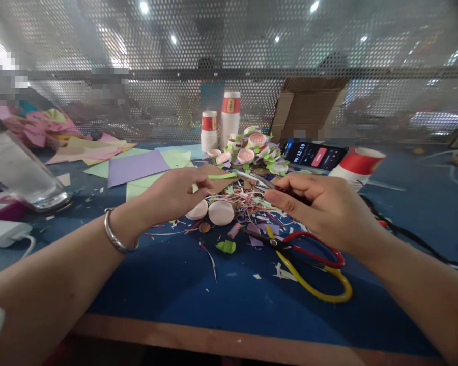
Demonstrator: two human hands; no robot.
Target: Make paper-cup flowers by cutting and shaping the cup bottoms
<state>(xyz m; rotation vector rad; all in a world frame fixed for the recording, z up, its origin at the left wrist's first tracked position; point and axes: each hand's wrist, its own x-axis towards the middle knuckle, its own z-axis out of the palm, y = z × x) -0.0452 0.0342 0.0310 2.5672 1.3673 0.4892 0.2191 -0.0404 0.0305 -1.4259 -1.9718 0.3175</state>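
A green paper strip (pixel 222 176) is pinched at its near end by the curled fingertips of the left hand (pixel 171 195). Its far end is met by metal scissors (pixel 256 179), around which the right hand (pixel 318 203) is closed. Paper shreds (pixel 248 199) are scattered below. Two stacks of paper cups (pixel 230 122) are stood behind; their insides are hidden. Red-and-yellow shears (pixel 275 243) are laid between the right hand and the front edge of the bench (pixel 152 290).
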